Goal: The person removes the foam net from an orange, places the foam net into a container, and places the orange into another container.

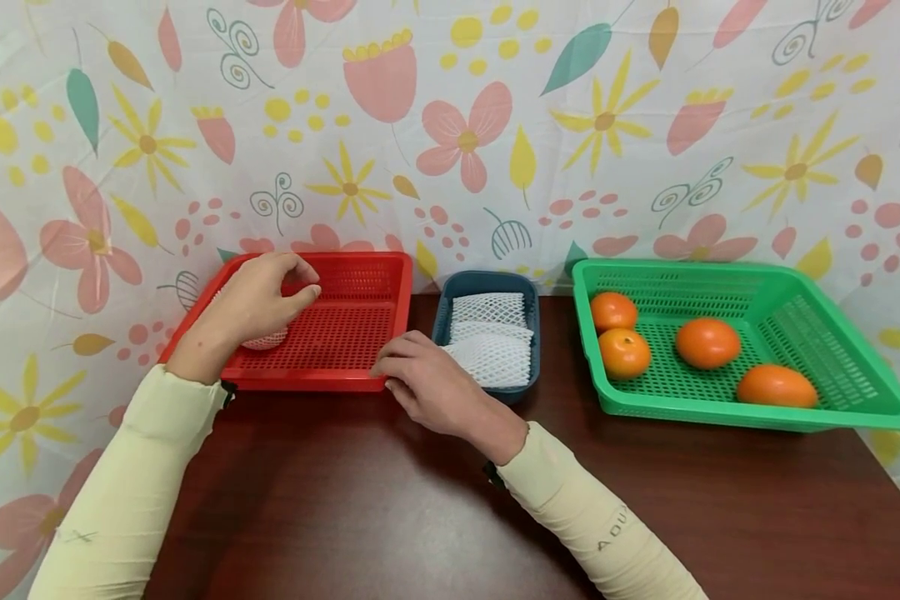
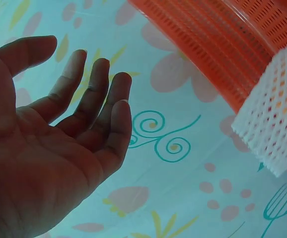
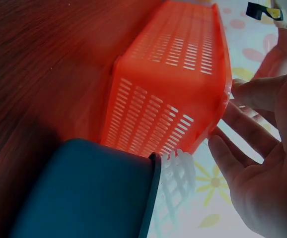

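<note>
My left hand (image 1: 266,287) hovers over the left part of the red basket (image 1: 345,385), fingers loosely bent and nothing in them. Below it, largely hidden by that hand in the head view, a fruit in a white foam net (image 1: 267,340) lies in the basket. The left wrist view shows this foam net (image 2: 275,109) with orange colour through its mesh. At the basket's near right corner is my right hand (image 1: 435,379), its relaxed fingers right at the rim and holding nothing. Beside that hand, a dark blue bin (image 1: 535,333) holds several white foam nets (image 1: 495,354).
To the right, a green basket (image 1: 720,414) contains several orange fruits (image 1: 708,343). All the containers stand on a dark brown table (image 1: 390,500), with a flower-patterned cloth (image 1: 495,208) hanging right behind them and along the left side.
</note>
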A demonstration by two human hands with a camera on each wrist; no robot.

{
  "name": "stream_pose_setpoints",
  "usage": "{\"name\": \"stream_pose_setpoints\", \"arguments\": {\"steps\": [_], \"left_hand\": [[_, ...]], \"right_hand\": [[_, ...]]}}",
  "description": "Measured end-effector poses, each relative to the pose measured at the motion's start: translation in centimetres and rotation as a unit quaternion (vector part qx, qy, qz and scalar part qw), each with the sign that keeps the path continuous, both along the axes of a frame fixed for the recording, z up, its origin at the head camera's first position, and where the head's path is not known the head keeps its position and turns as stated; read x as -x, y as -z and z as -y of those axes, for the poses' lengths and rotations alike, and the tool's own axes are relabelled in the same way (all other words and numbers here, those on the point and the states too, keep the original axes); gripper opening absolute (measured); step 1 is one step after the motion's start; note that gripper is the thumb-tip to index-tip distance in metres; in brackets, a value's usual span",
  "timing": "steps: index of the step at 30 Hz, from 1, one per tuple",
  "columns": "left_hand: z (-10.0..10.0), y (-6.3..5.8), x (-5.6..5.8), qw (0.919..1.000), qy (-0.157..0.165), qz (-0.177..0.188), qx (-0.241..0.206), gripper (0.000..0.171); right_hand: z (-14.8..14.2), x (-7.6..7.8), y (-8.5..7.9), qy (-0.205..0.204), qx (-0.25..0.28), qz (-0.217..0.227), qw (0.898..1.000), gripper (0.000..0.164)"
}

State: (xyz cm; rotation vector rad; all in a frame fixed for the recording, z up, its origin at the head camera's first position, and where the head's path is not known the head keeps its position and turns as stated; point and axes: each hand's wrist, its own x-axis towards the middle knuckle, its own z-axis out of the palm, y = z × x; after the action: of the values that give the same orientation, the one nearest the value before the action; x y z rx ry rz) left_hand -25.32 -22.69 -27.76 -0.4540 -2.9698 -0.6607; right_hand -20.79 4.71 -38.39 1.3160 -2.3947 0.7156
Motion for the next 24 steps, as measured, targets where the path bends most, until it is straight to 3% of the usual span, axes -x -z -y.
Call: {"name": "stream_pose_setpoints", "arguments": {"steps": [11,24], "left_hand": [[0.7,-0.1,3.2,0.9967,0.014,0.004,0.080,0.026],[3.5,1.1,6.2,0.9909,-0.027,0.059,0.118,0.039]], "right_hand": [[0.7,0.2,0.2,0.029,0.019,-0.005,0.999,0.022],[1.1,-0.1,0.8,0.046,0.048,0.005,0.998,0.021]]}}
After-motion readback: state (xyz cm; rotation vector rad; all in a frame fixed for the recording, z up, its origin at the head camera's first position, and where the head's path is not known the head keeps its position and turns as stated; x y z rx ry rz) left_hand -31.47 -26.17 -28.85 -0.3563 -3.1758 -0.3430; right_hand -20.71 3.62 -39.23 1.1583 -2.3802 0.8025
